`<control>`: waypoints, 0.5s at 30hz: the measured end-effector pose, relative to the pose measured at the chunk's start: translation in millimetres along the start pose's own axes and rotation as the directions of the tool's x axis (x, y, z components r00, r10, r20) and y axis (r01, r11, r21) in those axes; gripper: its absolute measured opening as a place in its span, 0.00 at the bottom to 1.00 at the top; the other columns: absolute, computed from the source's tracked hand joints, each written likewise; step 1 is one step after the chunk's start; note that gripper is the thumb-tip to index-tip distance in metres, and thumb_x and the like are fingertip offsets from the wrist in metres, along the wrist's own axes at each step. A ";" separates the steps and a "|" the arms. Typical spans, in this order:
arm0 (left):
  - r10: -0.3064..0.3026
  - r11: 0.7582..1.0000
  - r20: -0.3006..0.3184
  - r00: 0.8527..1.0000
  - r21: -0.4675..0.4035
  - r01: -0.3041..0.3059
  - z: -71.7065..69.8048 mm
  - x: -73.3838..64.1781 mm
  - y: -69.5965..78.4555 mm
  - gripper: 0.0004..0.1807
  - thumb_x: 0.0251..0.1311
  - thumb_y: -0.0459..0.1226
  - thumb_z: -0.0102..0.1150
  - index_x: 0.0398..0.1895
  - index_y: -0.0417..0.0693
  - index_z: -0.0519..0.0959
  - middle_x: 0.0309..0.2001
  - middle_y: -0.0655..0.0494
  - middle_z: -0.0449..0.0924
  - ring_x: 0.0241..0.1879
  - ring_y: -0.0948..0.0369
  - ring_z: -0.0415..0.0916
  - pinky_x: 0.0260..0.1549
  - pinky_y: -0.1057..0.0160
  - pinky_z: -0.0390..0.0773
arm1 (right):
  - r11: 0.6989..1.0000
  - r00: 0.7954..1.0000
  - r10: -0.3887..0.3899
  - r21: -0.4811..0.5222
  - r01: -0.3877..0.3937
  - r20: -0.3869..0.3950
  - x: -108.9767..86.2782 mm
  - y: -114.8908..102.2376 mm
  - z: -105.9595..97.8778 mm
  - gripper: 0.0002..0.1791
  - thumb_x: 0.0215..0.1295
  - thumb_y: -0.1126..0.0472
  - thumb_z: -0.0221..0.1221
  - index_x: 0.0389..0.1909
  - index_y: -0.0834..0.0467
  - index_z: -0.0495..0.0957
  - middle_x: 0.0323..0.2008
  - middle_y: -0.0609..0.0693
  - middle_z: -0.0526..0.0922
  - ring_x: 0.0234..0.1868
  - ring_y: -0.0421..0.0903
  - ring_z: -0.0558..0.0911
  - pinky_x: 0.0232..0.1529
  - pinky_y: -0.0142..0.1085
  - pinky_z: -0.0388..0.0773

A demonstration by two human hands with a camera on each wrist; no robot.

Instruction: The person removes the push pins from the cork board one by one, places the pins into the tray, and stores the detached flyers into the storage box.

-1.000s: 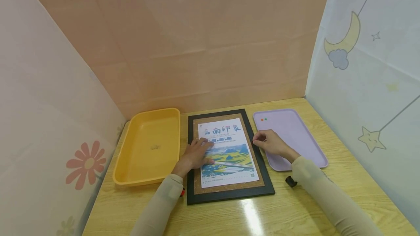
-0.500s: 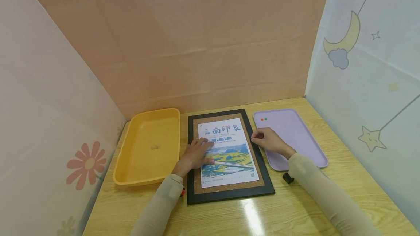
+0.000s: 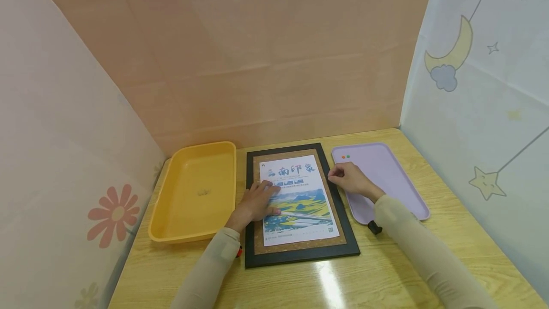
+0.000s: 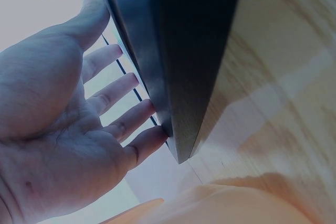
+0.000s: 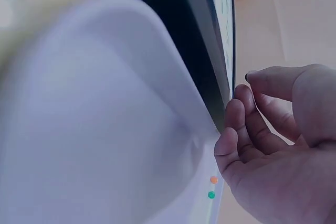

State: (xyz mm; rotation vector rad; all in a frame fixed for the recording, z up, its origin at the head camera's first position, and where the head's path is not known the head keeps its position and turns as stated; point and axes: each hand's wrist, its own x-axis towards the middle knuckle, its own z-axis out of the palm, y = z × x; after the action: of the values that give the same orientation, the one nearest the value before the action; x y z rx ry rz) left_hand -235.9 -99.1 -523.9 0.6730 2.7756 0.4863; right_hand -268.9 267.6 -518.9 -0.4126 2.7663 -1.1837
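A printed poster (image 3: 296, 199) lies on a cork board (image 3: 300, 249) with a black frame (image 3: 300, 261). My left hand (image 3: 257, 200) rests on the poster's left side, fingers spread, reaching across the frame's left edge. Over the frame's right edge, my right hand (image 3: 353, 179) pinches a small dark pushpin (image 5: 247, 77) between thumb and fingertips; most of it is hidden. Another pin (image 3: 263, 166) shows at the poster's upper left corner. An orange pin (image 5: 213, 180) and a green pin (image 5: 211, 195) lie on the purple tray (image 3: 390, 175) beside the right hand.
A deep yellow tray (image 3: 193, 194) stands left of the framed board. All of it sits on a wooden table (image 3: 296, 287), with cloth-like walls at the back and both sides. A small black object (image 3: 375, 227) shows beneath the right wrist.
My right hand has shifted slightly left and away from me, over the frame's right edge, still pinching the pin. The left hand stays in place on the poster.
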 end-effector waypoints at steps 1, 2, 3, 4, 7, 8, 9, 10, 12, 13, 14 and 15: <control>0.000 1.000 -0.003 1.000 -0.002 0.000 0.2 -0.1 0.1 0.43 0.72 0.53 0.76 0.86 0.58 0.71 0.87 0.45 0.66 0.85 0.36 0.60 0.84 0.27 0.63 | 1.000 1.000 0.000 -0.004 0.000 -0.008 1.1 -0.1 -1.8 0.04 0.81 0.62 0.67 0.45 0.59 0.89 0.43 0.54 0.91 0.44 0.44 0.84 0.48 0.35 0.81; -0.003 1.000 0.001 1.000 -0.006 0.003 1.0 0.3 -0.6 0.43 0.72 0.53 0.76 0.86 0.58 0.71 0.87 0.45 0.65 0.85 0.36 0.60 0.84 0.28 0.62 | 1.000 1.000 0.005 -0.005 -0.005 -0.018 2.2 0.0 -3.9 0.04 0.81 0.62 0.67 0.45 0.59 0.89 0.42 0.54 0.91 0.44 0.45 0.85 0.48 0.35 0.81; -0.001 1.000 -0.003 1.000 -0.007 0.001 1.0 0.3 -0.6 0.43 0.72 0.54 0.75 0.86 0.58 0.71 0.87 0.45 0.65 0.85 0.36 0.60 0.84 0.28 0.63 | 1.000 1.000 0.012 -0.009 -0.012 -0.026 3.4 0.6 -5.7 0.04 0.81 0.63 0.67 0.45 0.59 0.89 0.42 0.54 0.92 0.44 0.45 0.85 0.48 0.35 0.81; -0.001 1.000 -0.005 1.000 -0.008 0.001 1.1 0.1 -0.6 0.43 0.72 0.54 0.75 0.86 0.58 0.71 0.87 0.45 0.65 0.85 0.36 0.60 0.84 0.28 0.63 | 1.000 0.999 0.016 -0.012 -0.016 -0.031 4.5 1.3 -8.2 0.05 0.81 0.63 0.67 0.45 0.59 0.89 0.43 0.54 0.91 0.44 0.45 0.85 0.48 0.35 0.80; 0.003 1.000 -0.010 1.000 -0.009 -0.003 0.7 -0.8 -0.3 0.42 0.72 0.55 0.75 0.86 0.59 0.71 0.87 0.45 0.66 0.85 0.36 0.60 0.83 0.28 0.64 | 0.999 0.998 0.036 -0.026 -0.037 -0.047 7.9 4.2 -15.7 0.06 0.81 0.62 0.66 0.46 0.60 0.89 0.44 0.55 0.92 0.46 0.46 0.85 0.49 0.36 0.80; 0.004 1.000 -0.011 1.000 -0.009 -0.004 0.5 -1.0 -0.2 0.43 0.72 0.55 0.75 0.86 0.59 0.71 0.87 0.45 0.66 0.85 0.36 0.60 0.83 0.28 0.64 | 0.998 0.998 0.044 -0.031 -0.046 -0.052 9.1 5.6 -18.4 0.06 0.81 0.62 0.66 0.46 0.60 0.89 0.44 0.55 0.92 0.46 0.47 0.85 0.50 0.37 0.80; 0.005 1.000 -0.011 1.000 -0.009 -0.005 0.4 -1.1 -0.2 0.43 0.72 0.55 0.75 0.86 0.59 0.71 0.87 0.45 0.66 0.85 0.36 0.61 0.83 0.28 0.64 | 0.998 0.997 0.048 -0.036 -0.050 -0.057 10.2 7.1 -21.1 0.06 0.82 0.62 0.66 0.46 0.60 0.89 0.45 0.56 0.92 0.47 0.48 0.86 0.51 0.38 0.80; 0.005 1.000 -0.009 1.000 -0.010 -0.005 0.5 -1.3 -0.1 0.43 0.72 0.55 0.76 0.86 0.59 0.71 0.87 0.45 0.66 0.85 0.36 0.61 0.83 0.28 0.64 | 0.997 0.996 0.056 -0.040 -0.059 -0.063 11.5 8.9 -23.7 0.07 0.82 0.62 0.66 0.47 0.61 0.89 0.46 0.57 0.92 0.48 0.49 0.86 0.52 0.39 0.80; 0.005 1.000 -0.009 1.000 -0.012 -0.005 0.7 -1.4 -0.3 0.43 0.72 0.55 0.76 0.86 0.59 0.71 0.87 0.45 0.66 0.85 0.36 0.61 0.83 0.28 0.64 | 0.996 0.994 0.074 -0.046 -0.077 -0.077 13.5 12.1 -28.9 0.07 0.82 0.61 0.65 0.47 0.61 0.89 0.47 0.58 0.93 0.49 0.50 0.86 0.52 0.39 0.81; 0.005 1.000 -0.009 1.000 -0.014 -0.005 0.8 -1.3 -0.5 0.43 0.71 0.55 0.76 0.86 0.59 0.71 0.87 0.45 0.66 0.85 0.36 0.61 0.83 0.27 0.64 | 0.995 0.993 0.085 -0.046 -0.089 -0.083 14.5 13.8 -31.4 0.08 0.82 0.61 0.65 0.48 0.61 0.89 0.47 0.58 0.93 0.50 0.51 0.86 0.52 0.39 0.80; 0.005 1.000 -0.009 1.000 -0.014 -0.005 1.1 -1.2 -0.7 0.43 0.71 0.55 0.76 0.86 0.59 0.71 0.87 0.45 0.66 0.85 0.36 0.61 0.83 0.27 0.64 | 0.994 0.992 0.095 -0.044 -0.099 -0.087 15.2 15.5 -33.9 0.09 0.82 0.60 0.65 0.49 0.61 0.90 0.48 0.59 0.93 0.51 0.52 0.86 0.52 0.39 0.80; 0.005 1.000 -0.008 1.000 -0.015 -0.005 1.3 -1.1 -0.9 0.43 0.71 0.55 0.76 0.86 0.59 0.71 0.87 0.45 0.66 0.85 0.36 0.60 0.83 0.27 0.64 | 0.993 0.990 0.108 -0.044 -0.113 -0.094 16.0 17.5 -36.2 0.09 0.82 0.60 0.65 0.49 0.61 0.89 0.49 0.59 0.93 0.51 0.53 0.87 0.51 0.38 0.80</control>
State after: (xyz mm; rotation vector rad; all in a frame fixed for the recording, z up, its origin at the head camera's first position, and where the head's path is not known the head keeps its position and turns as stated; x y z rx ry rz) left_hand -234.9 -100.0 -525.3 0.6759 2.7756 0.5106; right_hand -295.1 299.6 -506.3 -0.2111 2.8582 -1.1386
